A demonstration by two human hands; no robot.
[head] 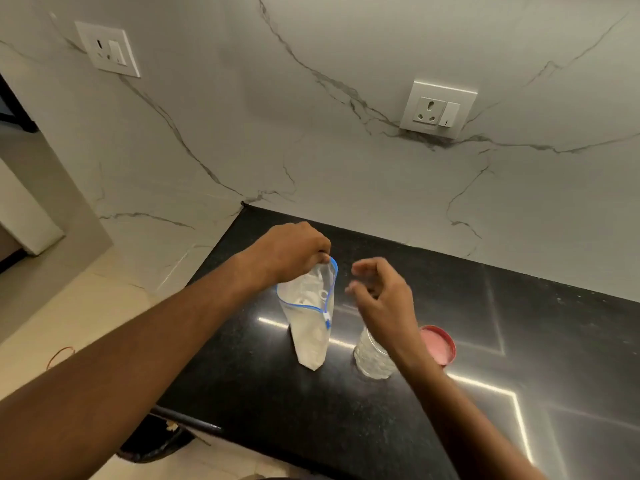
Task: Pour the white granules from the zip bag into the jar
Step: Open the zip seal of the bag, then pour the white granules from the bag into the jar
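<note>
The zip bag (310, 327) stands upright on the black desk (346, 427), its lower half packed with white granules (310, 348) and its blue zip track (304, 304) parted, with the small slider (326, 320) at the near end of the opening. The left hand (291, 252) comes in from 8 o'clock and pinches the bag's top rim at the far side, its grip pressed together on the plastic, so the bag's mouth gapes. At 3 o'clock of the bag, just beside it, stands the clear jar (372, 356), open at the top and partly hidden by the right wrist. The right hand (381, 292) hovers above the jar and to the right of the bag's mouth, its grip loosely spread with the fingers curled and holding nothing; it is blurred. At 3 o'clock of the jar a pink-red lid (440, 344) lies flat on the desk, close to the jar. Bright strips of light reflect in the polished desk surface. Behind, at 12 o'clock, a veined marble wall (346, 150) carries a white socket plate (438, 109), and a second socket plate (107, 48) sits toward 10 o'clock.
</note>
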